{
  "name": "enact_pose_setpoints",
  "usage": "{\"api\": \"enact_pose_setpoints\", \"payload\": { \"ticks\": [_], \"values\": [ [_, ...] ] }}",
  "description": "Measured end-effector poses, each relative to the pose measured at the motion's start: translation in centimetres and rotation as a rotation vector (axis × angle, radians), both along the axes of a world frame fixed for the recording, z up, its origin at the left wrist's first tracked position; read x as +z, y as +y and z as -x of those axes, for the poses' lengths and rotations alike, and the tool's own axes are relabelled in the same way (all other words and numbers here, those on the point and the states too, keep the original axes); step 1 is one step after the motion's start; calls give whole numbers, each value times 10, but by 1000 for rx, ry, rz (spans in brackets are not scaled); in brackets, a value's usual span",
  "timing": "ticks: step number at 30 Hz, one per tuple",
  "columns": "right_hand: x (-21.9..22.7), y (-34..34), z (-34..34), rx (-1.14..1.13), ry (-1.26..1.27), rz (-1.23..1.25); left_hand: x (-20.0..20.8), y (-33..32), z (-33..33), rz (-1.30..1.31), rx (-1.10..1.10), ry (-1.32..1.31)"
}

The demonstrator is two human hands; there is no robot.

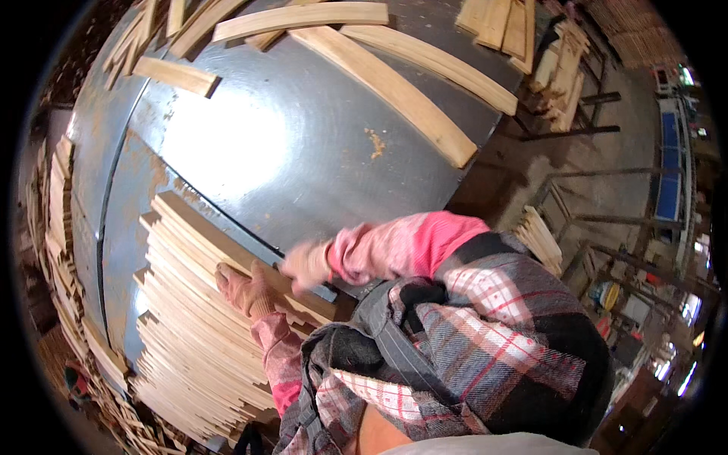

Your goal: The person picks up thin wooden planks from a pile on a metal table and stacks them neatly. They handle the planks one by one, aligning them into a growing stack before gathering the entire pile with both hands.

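Note:
A long row of pale wooden strips (193, 322) is packed side by side at the lower left, their far ends uneven. A wider strip (201, 231) lies along the right side of the row. On the row's right part rests my left hand (246, 292), its thumb and fingers apart and touching the wood. My right hand (305, 267) is just to the right, near the table edge strip, and motion blurs its fingers; whether it holds anything is not clear. Both forearms wear pink sleeves.
A shiny metal tabletop (318, 144) spreads ahead, with several loose boards (387, 87) across its far side. A small heap of sawdust (375, 144) lies on it. More strips (61, 205) are stacked at the far left. Metal frames (607, 220) stand on the floor to the right.

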State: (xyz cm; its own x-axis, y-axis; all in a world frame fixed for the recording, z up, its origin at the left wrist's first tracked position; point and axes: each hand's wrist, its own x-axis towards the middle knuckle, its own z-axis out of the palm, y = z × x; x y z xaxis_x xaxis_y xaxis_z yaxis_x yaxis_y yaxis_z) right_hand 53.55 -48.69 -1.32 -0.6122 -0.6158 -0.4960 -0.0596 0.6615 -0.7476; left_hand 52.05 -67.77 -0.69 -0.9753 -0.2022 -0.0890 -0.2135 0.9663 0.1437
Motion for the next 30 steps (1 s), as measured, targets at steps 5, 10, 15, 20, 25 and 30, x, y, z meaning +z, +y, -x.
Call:
{"api": "enact_pose_setpoints", "payload": {
  "ticks": [5,10,15,20,25,30],
  "values": [
    [46,219,57,-786,346,-630,15,5,-1,-44,68,-14],
    [18,332,30,-871,247,-777,11,26,18,-391,57,166],
    [21,253,4,-796,1,-116,14,162,45,-1316,153,-256],
    [34,239,18,-319,-74,-43,-23,214,52,-832,245,-99],
    [48,454,16,-860,494,-699,-21,97,48,-837,342,89],
    [37,536,-25,-888,61,-831,40,85,43,166,138,-21]
  ]
}}
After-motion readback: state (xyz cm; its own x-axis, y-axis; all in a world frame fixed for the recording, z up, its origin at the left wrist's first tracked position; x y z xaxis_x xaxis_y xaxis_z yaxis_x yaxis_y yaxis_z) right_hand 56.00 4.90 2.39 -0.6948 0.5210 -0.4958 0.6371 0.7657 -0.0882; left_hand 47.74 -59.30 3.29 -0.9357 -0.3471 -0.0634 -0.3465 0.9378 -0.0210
